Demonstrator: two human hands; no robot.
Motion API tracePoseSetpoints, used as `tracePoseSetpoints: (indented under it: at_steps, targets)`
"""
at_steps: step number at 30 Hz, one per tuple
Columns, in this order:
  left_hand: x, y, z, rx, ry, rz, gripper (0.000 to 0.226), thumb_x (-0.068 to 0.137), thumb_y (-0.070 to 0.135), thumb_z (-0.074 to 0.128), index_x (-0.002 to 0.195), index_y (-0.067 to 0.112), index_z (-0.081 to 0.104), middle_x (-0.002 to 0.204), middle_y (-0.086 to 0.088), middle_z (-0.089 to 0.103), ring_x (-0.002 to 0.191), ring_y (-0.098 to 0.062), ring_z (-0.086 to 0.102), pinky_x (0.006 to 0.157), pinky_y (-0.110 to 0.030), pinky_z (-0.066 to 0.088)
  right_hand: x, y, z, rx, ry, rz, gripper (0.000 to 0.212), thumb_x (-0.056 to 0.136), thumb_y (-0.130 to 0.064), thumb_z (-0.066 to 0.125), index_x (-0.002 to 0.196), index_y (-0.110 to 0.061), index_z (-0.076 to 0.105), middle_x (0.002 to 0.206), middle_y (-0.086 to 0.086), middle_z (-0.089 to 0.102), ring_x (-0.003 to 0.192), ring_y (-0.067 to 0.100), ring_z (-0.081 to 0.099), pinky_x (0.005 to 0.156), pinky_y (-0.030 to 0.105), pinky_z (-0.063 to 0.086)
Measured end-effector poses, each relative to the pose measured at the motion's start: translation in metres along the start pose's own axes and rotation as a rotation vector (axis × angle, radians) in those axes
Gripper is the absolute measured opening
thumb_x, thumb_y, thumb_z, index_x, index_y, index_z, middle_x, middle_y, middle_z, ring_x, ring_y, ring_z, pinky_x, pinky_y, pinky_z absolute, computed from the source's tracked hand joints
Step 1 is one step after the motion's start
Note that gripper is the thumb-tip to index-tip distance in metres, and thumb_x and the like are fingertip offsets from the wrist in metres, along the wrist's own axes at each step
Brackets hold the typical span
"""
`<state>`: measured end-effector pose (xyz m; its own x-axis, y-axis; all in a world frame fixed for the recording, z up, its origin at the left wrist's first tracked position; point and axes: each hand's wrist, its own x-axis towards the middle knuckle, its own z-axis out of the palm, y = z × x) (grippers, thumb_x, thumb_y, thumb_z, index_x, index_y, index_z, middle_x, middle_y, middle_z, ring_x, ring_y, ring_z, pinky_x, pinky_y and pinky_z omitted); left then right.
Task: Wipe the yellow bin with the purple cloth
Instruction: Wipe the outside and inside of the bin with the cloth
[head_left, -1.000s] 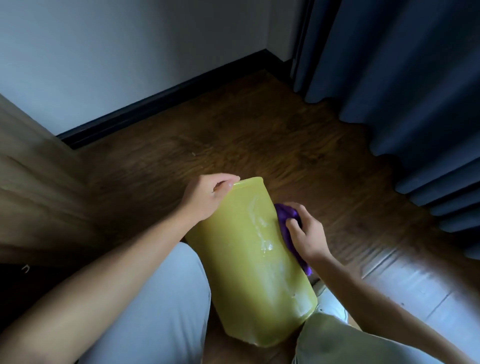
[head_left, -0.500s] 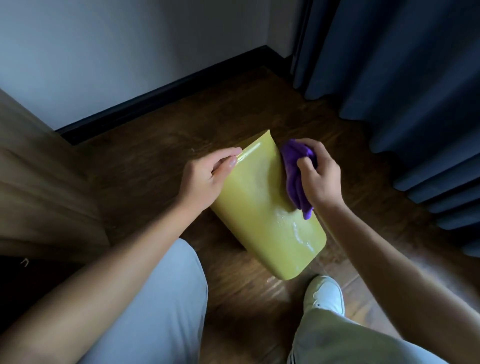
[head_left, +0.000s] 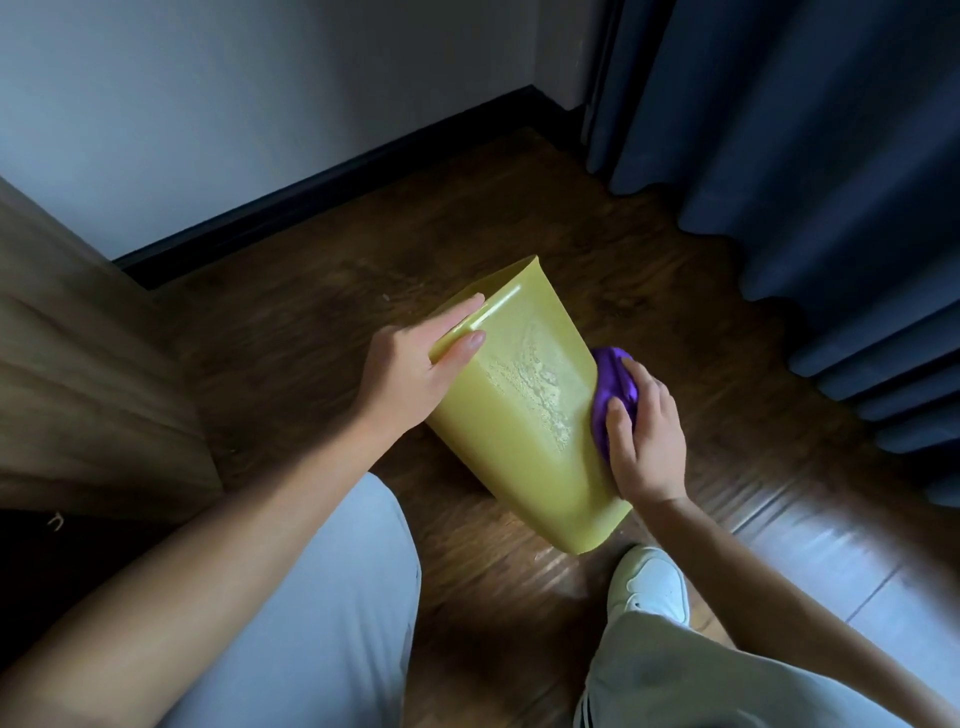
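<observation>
The yellow bin is tilted above the wooden floor, its open rim pointing away from me and its base toward my feet. Wet streaks shine on its upper wall. My left hand grips the rim, thumb on the outer wall and fingers over the edge. My right hand holds the bunched purple cloth and presses it against the bin's right side wall. Part of the cloth is hidden under my fingers.
Dark wooden floor lies below. A wooden cabinet side stands at the left, a blue curtain at the right, a black skirting board along the wall. My white shoe and grey-trousered knees are below the bin.
The bin has been turned, so its rim now points further away. My right hand slid the cloth from the upper wall down along the right side. My left hand keeps its grip on the rim.
</observation>
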<state>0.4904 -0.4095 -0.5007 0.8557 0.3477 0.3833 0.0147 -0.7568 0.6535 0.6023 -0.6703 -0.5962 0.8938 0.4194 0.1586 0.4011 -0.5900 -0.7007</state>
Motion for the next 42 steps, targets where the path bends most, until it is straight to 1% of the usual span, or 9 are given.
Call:
tracePoseSetpoints:
  at_steps: [4, 11, 14, 18, 22, 25, 32, 38, 42]
  targets:
    - [0.001, 0.001, -0.001, -0.020, 0.005, 0.000, 0.043, 0.099, 0.031, 0.065, 0.135, 0.009, 0.065, 0.125, 0.002, 0.070, 0.102, -0.012, 0.074, 0.081, -0.036, 0.061, -0.020, 0.030, -0.004, -0.101, 0.020, 0.093, 0.053, 0.100, -0.046, 0.034, 0.147, -0.023, 0.046, 0.136, 0.006, 0.058, 0.122, 0.023, 0.052, 0.093, 0.030, 0.039]
    - [0.003, -0.005, -0.011, 0.029, -0.171, -0.083, 0.057, 0.099, 0.042, 0.059, 0.146, 0.010, 0.053, 0.134, -0.007, 0.068, 0.112, -0.020, 0.071, 0.095, -0.026, 0.056, -0.032, 0.056, -0.019, -0.287, 0.027, 0.277, 0.042, 0.105, -0.036, 0.043, 0.141, -0.017, 0.051, 0.131, 0.013, 0.057, 0.108, 0.037, 0.063, 0.080, 0.034, 0.043]
    - [0.001, -0.007, -0.013, 0.007, -0.078, -0.130, 0.045, 0.103, 0.032, 0.055, 0.141, 0.008, 0.058, 0.135, -0.007, 0.067, 0.120, -0.009, 0.063, 0.097, -0.008, 0.045, -0.002, 0.024, -0.035, -0.228, 0.115, 0.189, 0.046, 0.099, -0.041, 0.044, 0.138, -0.020, 0.055, 0.127, 0.012, 0.056, 0.102, 0.037, 0.064, 0.079, 0.036, 0.047]
    - [-0.001, -0.004, -0.009, -0.086, -0.007, -0.211, 0.038, 0.105, 0.024, 0.053, 0.138, 0.007, 0.061, 0.133, -0.004, 0.067, 0.120, 0.000, 0.060, 0.105, -0.021, 0.049, 0.046, -0.060, -0.050, -0.060, 0.213, -0.178, 0.041, 0.100, -0.031, 0.053, 0.138, -0.017, 0.057, 0.127, 0.010, 0.057, 0.107, 0.026, 0.061, 0.082, 0.031, 0.046]
    - [0.000, 0.004, -0.001, -0.118, 0.074, -0.224, 0.038, 0.104, 0.022, 0.050, 0.135, 0.008, 0.065, 0.120, 0.005, 0.070, 0.104, 0.012, 0.063, 0.096, -0.026, 0.053, 0.069, -0.132, -0.034, -0.084, 0.160, -0.477, 0.041, 0.100, -0.031, 0.056, 0.137, -0.013, 0.060, 0.127, 0.012, 0.059, 0.110, 0.027, 0.062, 0.082, 0.034, 0.052]
    - [0.000, 0.009, 0.003, -0.093, 0.106, -0.245, 0.037, 0.104, 0.023, 0.047, 0.135, 0.014, 0.065, 0.117, -0.004, 0.076, 0.100, -0.010, 0.070, 0.089, -0.033, 0.054, 0.060, -0.147, 0.002, -0.165, 0.097, -0.564, 0.043, 0.099, -0.031, 0.058, 0.137, -0.011, 0.061, 0.131, 0.016, 0.060, 0.105, 0.034, 0.060, 0.082, 0.044, 0.052]
    - [-0.002, 0.004, -0.004, -0.063, 0.131, -0.340, 0.034, 0.106, 0.022, 0.049, 0.132, 0.010, 0.067, 0.128, -0.002, 0.071, 0.118, -0.005, 0.064, 0.099, -0.012, 0.047, 0.020, -0.100, 0.033, -0.290, -0.041, -0.433, 0.052, 0.104, -0.048, 0.043, 0.150, -0.027, 0.049, 0.160, 0.007, 0.042, 0.147, 0.037, 0.035, 0.104, 0.054, 0.038]
    - [-0.002, 0.001, -0.008, -0.178, 0.093, -0.483, 0.032, 0.102, 0.023, 0.057, 0.130, 0.015, 0.068, 0.119, 0.005, 0.073, 0.110, -0.003, 0.067, 0.093, -0.018, 0.053, -0.001, -0.045, 0.021, -0.344, 0.000, -0.345, 0.050, 0.100, -0.046, 0.048, 0.144, -0.023, 0.055, 0.153, 0.011, 0.050, 0.141, 0.040, 0.044, 0.102, 0.055, 0.043]
    - [-0.003, -0.005, -0.011, -0.130, 0.033, -0.543, 0.027, 0.103, 0.034, 0.055, 0.111, 0.014, 0.072, 0.090, 0.000, 0.073, 0.077, -0.011, 0.064, 0.071, -0.030, 0.050, -0.011, -0.015, 0.014, -0.371, 0.051, -0.255, 0.050, 0.096, -0.043, 0.053, 0.140, -0.021, 0.059, 0.144, 0.014, 0.056, 0.128, 0.040, 0.050, 0.093, 0.051, 0.045]
